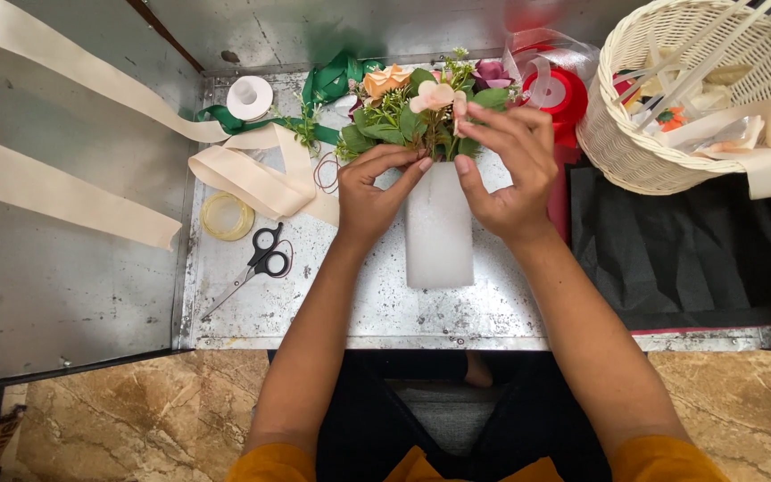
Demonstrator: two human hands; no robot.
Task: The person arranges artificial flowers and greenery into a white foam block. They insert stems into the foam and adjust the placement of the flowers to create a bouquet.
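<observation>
A white foam block (439, 228) lies on the metal table (350, 295), with a bunch of artificial flowers and green leaves (417, 107) at its far end. My left hand (372, 192) pinches the stems at the block's top left corner. My right hand (506, 165) holds the bunch from the right, fingertips on the leaves and a pink bloom. Both hands are closed around the base of the bunch.
Black scissors (256, 268), a clear tape roll (227, 216), wide cream ribbon (252, 174), green ribbon (332, 85) and a white spool (249, 96) lie to the left. A red ribbon spool (559, 94) and a wicker basket (635, 147) stand right, above black cloth (689, 245).
</observation>
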